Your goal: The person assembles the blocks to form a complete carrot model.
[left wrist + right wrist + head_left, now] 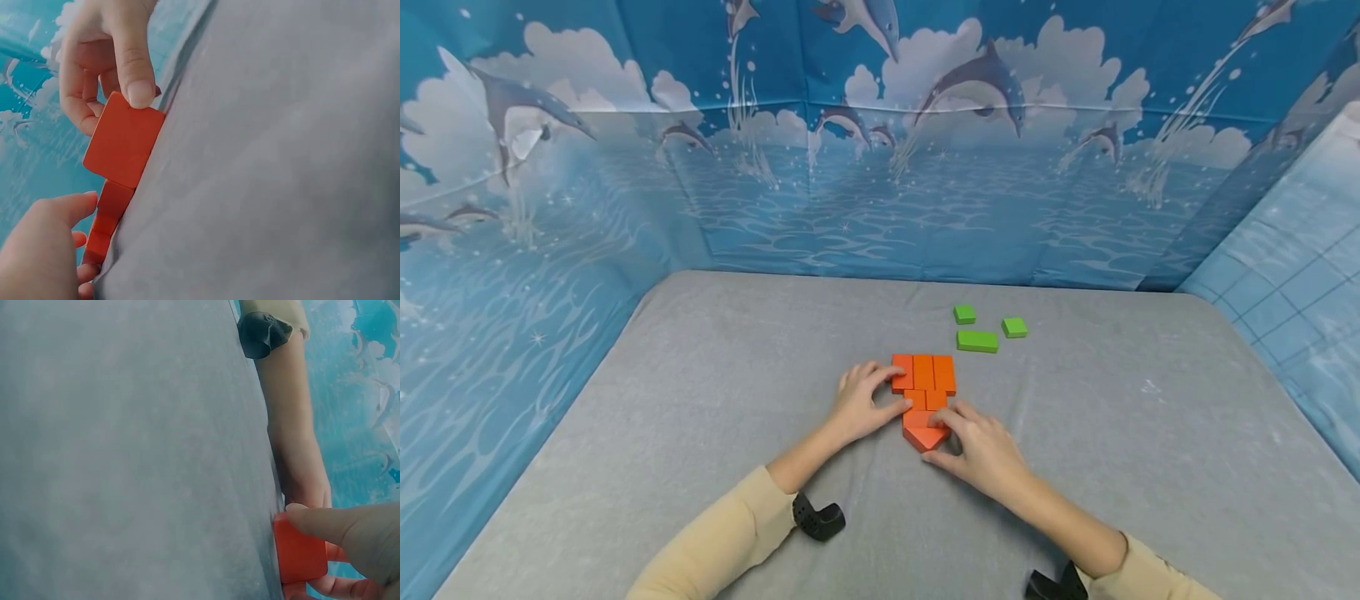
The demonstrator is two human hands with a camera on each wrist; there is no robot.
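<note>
Several orange blocks (923, 372) lie fitted together on the grey cloth, with a pointed orange block (922, 439) at the near end. My left hand (859, 406) lies along their left side, fingertips at the far left block and thumb beside the middle ones. My right hand (988, 450) pinches the pointed block from the right, thumb on its near side and fingers over its far edge. In the left wrist view, the right thumb (134, 75) presses against the block's flat near face (125, 140). The right wrist view shows that orange face (300, 553) under the thumb too.
Beyond the orange blocks, to the right, are a long green block (977, 342) and two small green blocks, one farther back (964, 314), one at the right (1014, 327). Grey cloth (760, 333) covers the table. Blue dolphin-print curtains (865, 200) hang around it.
</note>
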